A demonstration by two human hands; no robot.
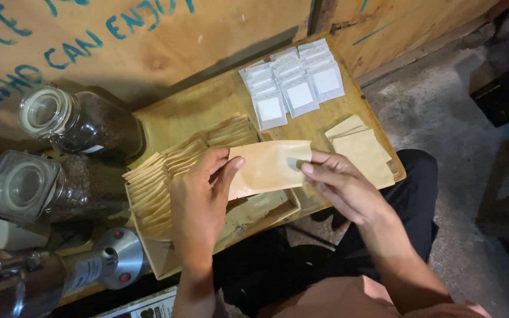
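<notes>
Both my hands hold one tan paper pouch (269, 166) flat above a small wooden table (219, 100). My left hand (198, 203) pinches its left edge with thumb and fingers. My right hand (340, 185) grips its right edge, thumb on top. Under the pouch sits a shallow wooden tray (163, 265) filled with a fanned row of the same tan pouches (166, 171). A short stack of tan pouches (363, 150) lies on the table to the right. Several white filter bags (293, 82) lie in overlapping rows at the table's far side.
Two glass jars of dark coffee beans (83, 123) (42, 185) lie on the left. A metal grinder-like machine (60, 274) stands at the lower left. A plywood wall with blue lettering (148, 35) backs the table. A dark box (505, 94) sits on the concrete floor (466, 194) at right.
</notes>
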